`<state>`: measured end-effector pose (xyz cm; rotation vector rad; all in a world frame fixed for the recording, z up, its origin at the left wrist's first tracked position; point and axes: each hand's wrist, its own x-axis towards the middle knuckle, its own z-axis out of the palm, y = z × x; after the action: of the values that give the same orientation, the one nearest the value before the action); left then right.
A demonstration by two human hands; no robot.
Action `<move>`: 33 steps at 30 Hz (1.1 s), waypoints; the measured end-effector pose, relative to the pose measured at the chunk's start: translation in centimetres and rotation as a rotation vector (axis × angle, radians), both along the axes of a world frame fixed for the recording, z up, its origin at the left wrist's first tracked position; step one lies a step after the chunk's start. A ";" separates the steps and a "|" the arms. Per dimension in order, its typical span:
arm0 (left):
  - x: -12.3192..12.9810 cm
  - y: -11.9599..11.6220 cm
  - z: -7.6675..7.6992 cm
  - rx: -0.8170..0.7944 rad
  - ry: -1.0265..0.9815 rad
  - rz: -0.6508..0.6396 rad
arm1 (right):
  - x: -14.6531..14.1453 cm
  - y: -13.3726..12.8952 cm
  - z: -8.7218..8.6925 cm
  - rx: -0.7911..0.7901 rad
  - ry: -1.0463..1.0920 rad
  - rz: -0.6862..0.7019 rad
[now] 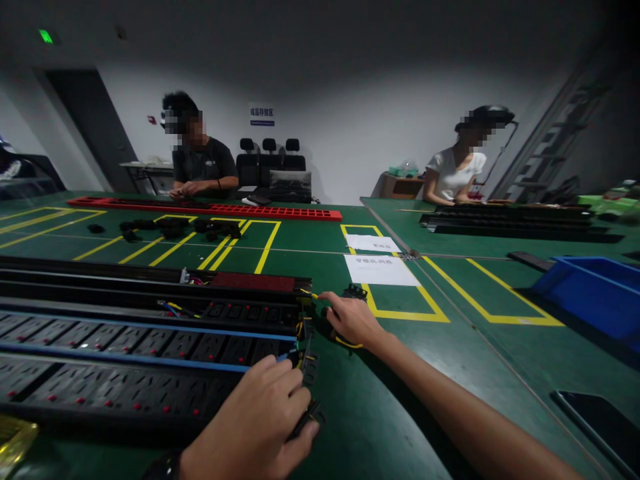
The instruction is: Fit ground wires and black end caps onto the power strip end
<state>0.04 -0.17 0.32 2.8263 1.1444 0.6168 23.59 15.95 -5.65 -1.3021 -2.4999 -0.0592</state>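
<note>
Left hand (pixel 260 413): thumb and curled fingers pinching a small black end piece (pixel 303 421). Right hand (pixel 353 320): index and thumb drawn in by a thin yellow wire (pixel 309 293); can't tell if gripped. Clock centred on right hand: black socket strips (pixel 150 343) at 9, smooth plastic, slotted, red dots, blue edge strips. White paper sheet (pixel 383 271) at 1, printed characters too soft. Blue bin (pixel 595 293) at 3. Red gridded tray (pixel 295 213) at 10. Wall sign (pixel 261 113) at 11: "成品存放区".
</note>
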 end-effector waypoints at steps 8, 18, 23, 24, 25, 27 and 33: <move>0.0 -0.1 0.0 0.004 0.012 -0.010 | 0.0 0.0 -0.2 0.022 0.035 0.016; 0.0 0.0 0.0 -0.008 0.000 -0.015 | 0.0 0.0 0.0 0.009 0.023 -0.003; 0.1 0.0 0.0 0.007 0.018 -0.024 | 0.0 -0.1 -0.1 -0.016 0.030 0.049; 0.1 0.1 0.0 0.011 0.019 -0.024 | 0.0 -0.1 -0.1 -0.015 0.026 0.045; 0.1 0.1 0.1 0.015 0.018 -0.025 | 0.0 -0.1 -0.1 -0.011 0.021 0.033; 0.1 0.1 0.1 0.013 0.021 -0.026 | 0.0 -0.1 -0.1 0.002 0.012 0.006; 0.1 0.1 0.0 0.012 0.028 -0.023 | 0.0 -0.1 -0.4 0.020 0.028 0.037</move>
<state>0.13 -0.12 0.30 2.8626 1.1148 0.5863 23.63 15.86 -6.04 -1.2402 -2.4923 -0.0564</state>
